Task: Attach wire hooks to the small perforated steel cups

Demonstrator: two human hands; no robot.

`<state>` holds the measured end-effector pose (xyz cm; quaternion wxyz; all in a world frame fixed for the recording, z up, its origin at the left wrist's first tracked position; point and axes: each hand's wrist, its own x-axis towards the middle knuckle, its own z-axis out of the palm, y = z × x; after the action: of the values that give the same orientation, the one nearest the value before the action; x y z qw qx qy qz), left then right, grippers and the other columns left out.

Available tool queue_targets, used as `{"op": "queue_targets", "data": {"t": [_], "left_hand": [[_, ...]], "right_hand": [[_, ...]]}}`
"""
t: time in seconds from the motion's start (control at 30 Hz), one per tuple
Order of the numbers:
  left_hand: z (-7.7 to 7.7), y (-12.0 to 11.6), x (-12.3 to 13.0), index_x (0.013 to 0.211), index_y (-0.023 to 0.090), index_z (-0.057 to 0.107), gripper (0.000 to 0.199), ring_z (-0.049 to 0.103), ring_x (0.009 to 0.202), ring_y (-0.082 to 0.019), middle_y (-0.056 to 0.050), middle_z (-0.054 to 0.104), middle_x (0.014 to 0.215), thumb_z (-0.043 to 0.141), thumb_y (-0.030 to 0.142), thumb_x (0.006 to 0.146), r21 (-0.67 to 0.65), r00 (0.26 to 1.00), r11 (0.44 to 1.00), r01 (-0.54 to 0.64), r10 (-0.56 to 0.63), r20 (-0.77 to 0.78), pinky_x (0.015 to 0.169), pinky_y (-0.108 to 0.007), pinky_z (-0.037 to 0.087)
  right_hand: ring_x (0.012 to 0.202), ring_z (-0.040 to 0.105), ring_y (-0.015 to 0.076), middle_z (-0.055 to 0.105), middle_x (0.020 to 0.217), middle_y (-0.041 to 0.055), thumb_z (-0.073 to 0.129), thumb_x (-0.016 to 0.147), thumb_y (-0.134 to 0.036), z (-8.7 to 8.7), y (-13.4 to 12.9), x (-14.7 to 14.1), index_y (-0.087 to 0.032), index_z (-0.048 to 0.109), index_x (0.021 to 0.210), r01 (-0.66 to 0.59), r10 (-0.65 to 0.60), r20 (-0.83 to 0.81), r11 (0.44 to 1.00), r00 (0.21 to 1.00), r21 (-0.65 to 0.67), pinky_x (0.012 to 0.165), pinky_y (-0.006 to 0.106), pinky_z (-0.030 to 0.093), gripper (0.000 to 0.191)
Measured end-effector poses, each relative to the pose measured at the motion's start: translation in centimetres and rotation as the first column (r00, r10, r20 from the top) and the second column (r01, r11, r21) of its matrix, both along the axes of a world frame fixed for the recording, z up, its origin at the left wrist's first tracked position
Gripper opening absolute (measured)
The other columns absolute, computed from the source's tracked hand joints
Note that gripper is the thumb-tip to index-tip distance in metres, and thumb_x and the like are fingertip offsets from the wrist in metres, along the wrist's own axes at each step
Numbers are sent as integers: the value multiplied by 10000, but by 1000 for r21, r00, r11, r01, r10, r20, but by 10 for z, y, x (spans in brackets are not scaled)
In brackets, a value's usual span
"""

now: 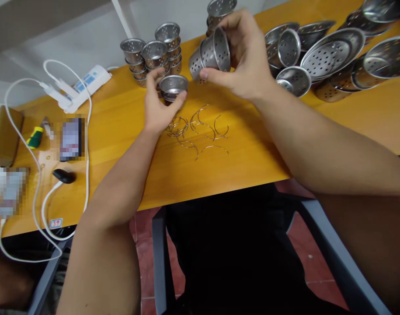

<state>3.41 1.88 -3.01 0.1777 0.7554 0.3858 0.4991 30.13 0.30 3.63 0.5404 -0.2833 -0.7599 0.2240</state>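
Observation:
My left hand [160,105] has its thumb and fingers round a small metal cup [173,87] low over the table, beside stacked perforated cups [154,53]. Raised to the right, my right hand [244,52] grips tilted perforated metal cups [209,54], one set inside another, their wide mouth facing right. Thin curved wires [200,127] lie loose on the yellow table just below my hands.
Perforated strainers and bowls [332,54] crowd the right back. At the left are a power strip [88,87], white cables, a phone [71,139], a black object [64,176], a yellow-green object [35,138] and a box [5,135]. Another person's limb [9,280] shows lower left.

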Motion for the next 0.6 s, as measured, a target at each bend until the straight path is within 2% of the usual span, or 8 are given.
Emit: {"op": "queue_targets", "data": {"t": [0.1,0.2,0.27,0.33,0.4,0.5,0.53,0.6], "left_hand": [[-14,25,-26,1460,410,350,707,497,1511,-267,-21,661,1431,636,825,965,24,986,988,-155,153,71,1248,-531,424],[-28,50,-56,1418,335,373,632,426,1533,-171,-3,689,1401,501,825,1040,75,936,933,-353,352,25,1246,-533,345],[-35,60,-70,1365,299,383,598,345,1589,-145,-25,669,1431,464,806,1059,51,911,910,-412,411,33,1238,-546,295],[-39,66,-78,1323,287,392,652,353,1585,-129,-26,647,1478,616,801,990,0,887,893,-450,447,113,1248,-511,259],[-43,69,-80,1309,281,400,766,435,1523,-118,-17,644,1514,780,787,876,-34,859,873,-486,485,163,1240,-450,268],[-50,73,-79,1299,290,426,830,472,1524,-120,-16,674,1513,780,856,807,-31,849,858,-512,511,133,1218,-427,291],[-51,74,-79,1304,298,432,851,424,1585,-127,-25,681,1509,729,913,796,-19,850,856,-516,514,114,1225,-441,282],[-48,71,-75,1348,308,433,939,208,1720,-143,-47,671,1527,653,1000,753,15,847,850,-526,523,93,1266,-476,226]], "right_hand": [[1190,622,298,653,1281,58,848,792,-590,-19,9,7,-306,502,1181,114,-114,47,993,992,-4,1084,446,503,593],[1162,619,281,664,1288,35,842,776,-507,-32,12,11,-314,494,1204,222,-205,196,973,959,-65,1080,431,485,584],[1158,616,276,668,1303,35,849,769,-493,-35,12,12,-313,491,1206,254,-226,241,963,944,-94,1072,424,477,593],[1154,612,276,670,1306,40,851,764,-495,-35,11,12,-311,495,1207,261,-230,240,960,943,-105,1062,427,474,597],[1155,606,285,672,1300,40,855,760,-507,-34,10,10,-316,502,1218,258,-226,238,960,945,-112,1055,440,474,609],[1165,602,317,667,1296,50,856,764,-562,-35,9,8,-332,505,1249,276,-236,262,952,936,-132,1062,484,475,641],[1171,603,327,661,1302,60,852,771,-581,-35,8,8,-330,501,1260,281,-236,273,950,933,-139,1068,498,477,652],[1182,604,334,646,1319,86,842,794,-598,-35,7,7,-314,488,1272,278,-226,289,948,930,-154,1084,507,481,659]]}}
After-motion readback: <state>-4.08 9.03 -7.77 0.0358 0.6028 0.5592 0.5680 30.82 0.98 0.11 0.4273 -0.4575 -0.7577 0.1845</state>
